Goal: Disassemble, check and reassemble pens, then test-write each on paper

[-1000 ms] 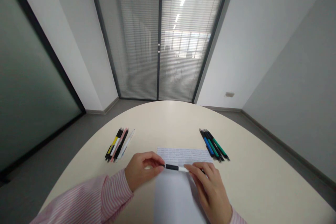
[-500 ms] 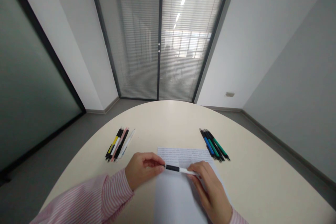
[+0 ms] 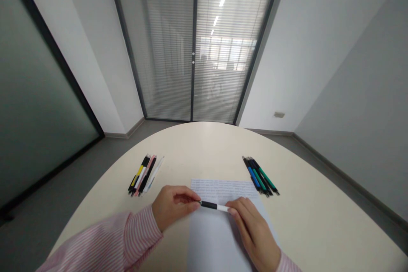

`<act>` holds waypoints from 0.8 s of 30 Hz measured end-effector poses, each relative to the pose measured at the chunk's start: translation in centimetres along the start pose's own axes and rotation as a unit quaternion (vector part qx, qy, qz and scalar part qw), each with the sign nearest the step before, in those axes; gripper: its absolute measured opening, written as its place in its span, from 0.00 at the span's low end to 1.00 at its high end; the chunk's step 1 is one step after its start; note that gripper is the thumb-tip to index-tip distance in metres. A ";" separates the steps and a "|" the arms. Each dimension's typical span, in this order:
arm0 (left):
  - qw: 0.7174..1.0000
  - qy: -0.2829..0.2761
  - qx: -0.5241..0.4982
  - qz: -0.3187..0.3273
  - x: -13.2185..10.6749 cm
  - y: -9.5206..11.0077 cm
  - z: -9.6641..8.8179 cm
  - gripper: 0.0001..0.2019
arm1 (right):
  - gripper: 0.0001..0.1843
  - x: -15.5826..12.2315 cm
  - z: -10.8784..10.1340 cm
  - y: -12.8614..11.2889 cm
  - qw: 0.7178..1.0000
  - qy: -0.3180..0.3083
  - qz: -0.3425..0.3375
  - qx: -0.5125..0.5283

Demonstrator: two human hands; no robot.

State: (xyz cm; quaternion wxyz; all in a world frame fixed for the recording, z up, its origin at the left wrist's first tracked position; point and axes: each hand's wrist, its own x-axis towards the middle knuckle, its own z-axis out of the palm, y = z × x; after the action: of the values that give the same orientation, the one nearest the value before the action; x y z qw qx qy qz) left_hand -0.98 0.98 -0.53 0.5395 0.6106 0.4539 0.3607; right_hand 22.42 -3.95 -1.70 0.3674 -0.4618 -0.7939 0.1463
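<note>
A black-and-white pen (image 3: 214, 206) is held level above a sheet of paper (image 3: 214, 242) whose far end carries lines of writing. My left hand (image 3: 172, 211) pinches the pen's black left end between thumb and fingers. Closed over the white right end is my right hand (image 3: 255, 231), which hides the tip. Both wrists wear pink striped sleeves.
A bunch of several pens (image 3: 145, 175) in black, yellow, pink and white lies at the left of the cream oval table (image 3: 312, 204). Several blue, green and black pens (image 3: 259, 176) lie at the right. Beyond the table's far edge stand glass doors with blinds.
My right hand slid right along the pen, baring more of its white part, then came back left over it. My left hand and the paper stayed put.
</note>
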 end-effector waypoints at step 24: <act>0.999 -0.001 0.035 0.027 -0.1 0.1 0.1 0.11 | 0.03 0.3 0.0 -0.4 0.999 -0.007 0.039 0.025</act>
State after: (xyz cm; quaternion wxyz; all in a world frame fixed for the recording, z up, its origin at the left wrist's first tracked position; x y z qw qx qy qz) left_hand -0.86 0.83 -0.41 0.5084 0.6415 0.4488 0.3587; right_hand 22.04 -3.88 -1.36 0.3671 -0.4821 -0.7740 0.1836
